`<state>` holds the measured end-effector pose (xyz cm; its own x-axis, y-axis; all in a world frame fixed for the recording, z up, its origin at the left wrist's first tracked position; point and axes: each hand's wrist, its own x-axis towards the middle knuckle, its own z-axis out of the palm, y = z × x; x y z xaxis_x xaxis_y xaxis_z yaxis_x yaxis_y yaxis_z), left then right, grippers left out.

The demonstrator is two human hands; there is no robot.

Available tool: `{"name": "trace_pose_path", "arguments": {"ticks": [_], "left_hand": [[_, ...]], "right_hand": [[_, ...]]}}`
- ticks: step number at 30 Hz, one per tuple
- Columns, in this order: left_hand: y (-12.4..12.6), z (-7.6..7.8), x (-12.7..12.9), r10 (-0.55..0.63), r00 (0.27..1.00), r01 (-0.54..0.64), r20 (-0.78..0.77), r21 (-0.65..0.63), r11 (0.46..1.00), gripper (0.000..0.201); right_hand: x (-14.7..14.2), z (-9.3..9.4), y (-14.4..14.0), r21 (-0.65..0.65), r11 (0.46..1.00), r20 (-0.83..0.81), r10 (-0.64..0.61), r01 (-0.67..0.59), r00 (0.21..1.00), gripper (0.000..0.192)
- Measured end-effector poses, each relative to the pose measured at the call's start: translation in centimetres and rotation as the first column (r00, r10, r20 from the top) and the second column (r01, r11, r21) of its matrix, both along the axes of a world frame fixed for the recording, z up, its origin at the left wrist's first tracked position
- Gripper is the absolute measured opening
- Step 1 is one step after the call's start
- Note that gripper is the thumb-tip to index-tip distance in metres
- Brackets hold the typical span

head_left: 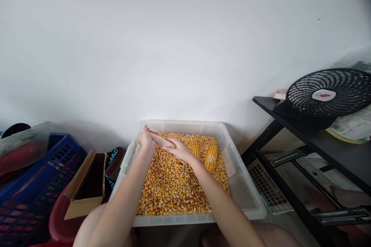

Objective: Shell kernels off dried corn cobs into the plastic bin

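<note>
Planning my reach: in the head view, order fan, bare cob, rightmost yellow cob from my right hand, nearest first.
1. Bare cob: in your right hand.
2. Rightmost yellow cob: right, on kernels.
3. Fan: far right, on rack.

The light is soft and rather even, from a direction that I cannot tell; the white wall (162,54) is the brightest part, with faint shadows beside the plastic bin (245,185), while the blue basket (31,185) and the space under the black table (352,156) are quite dim. The wide view stretches the fan (324,95) near the right edge, and the upper right corner is dark. The corn kernels (174,181) are clear enough to distinguish, but the printed paper (352,125) looks smeared.
</note>
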<state>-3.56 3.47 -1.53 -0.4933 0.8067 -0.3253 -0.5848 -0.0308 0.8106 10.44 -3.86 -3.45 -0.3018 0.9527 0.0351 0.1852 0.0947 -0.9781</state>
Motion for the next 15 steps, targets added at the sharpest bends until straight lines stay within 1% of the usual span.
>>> {"name": "trace_pose_path", "arguments": {"ticks": [2,5,7,8,9,10,11,12,13,14,15], "left_hand": [[0.1,0.1,-0.3,0.045,0.997,-0.044,0.064,-0.027,0.999,0.018],[-0.1,0.4,0.0,0.049,0.995,-0.048,0.091,-0.022,0.999,0.017],[-0.6,0.5,0.9,-0.011,0.996,0.009,0.088,0.021,1.0,0.018],[-0.9,0.5,1.5,-0.112,0.991,0.107,0.07,0.074,0.992,0.02],[-1.3,0.5,2.2,-0.25,0.967,0.243,0.051,0.117,0.963,0.024],[-1.7,0.3,2.8,-0.375,0.927,0.366,0.029,0.163,0.916,0.027],[-2.0,0.2,3.3,-0.44,0.898,0.43,0.005,0.203,0.88,0.029],[-2.2,0.1,3.7,-0.47,0.883,0.462,-0.017,0.215,0.86,0.03],[-2.3,0.0,4.0,-0.458,0.889,0.453,-0.025,0.205,0.868,0.03],[-2.3,-0.1,4.0,-0.435,0.9,0.431,-0.026,0.197,0.88,0.029],[-2.2,-0.1,3.9,-0.41,0.912,0.406,-0.016,0.186,0.895,0.027]], "right_hand": [[0.0,-0.5,0.2,-0.038,0.999,0.014,0.015,-0.014,1.0,0.05],[-0.3,-1.1,0.5,-0.071,0.997,-0.011,-0.015,0.015,1.0,0.049],[-0.5,-1.1,0.7,-0.054,0.995,-0.044,-0.084,0.081,0.995,0.048],[-0.6,-0.9,0.8,-0.029,0.991,-0.062,-0.129,0.127,0.99,0.047],[-0.5,-0.7,0.8,0.002,0.986,-0.087,-0.166,0.166,0.982,0.045],[-0.2,-0.2,0.9,0.027,0.98,-0.115,-0.192,0.196,0.975,0.044],[0.3,0.2,0.9,0.049,0.974,-0.144,-0.213,0.222,0.966,0.044],[0.9,0.8,1.0,0.031,0.977,-0.178,-0.202,0.211,0.963,0.045],[1.7,1.3,1.2,-0.022,0.976,-0.185,-0.217,0.216,0.959,0.049],[2.5,1.7,1.4,-0.064,0.967,-0.17,-0.255,0.248,0.952,0.054],[3.3,2.0,1.6,-0.068,0.949,-0.147,-0.315,0.309,0.937,0.053]]}}
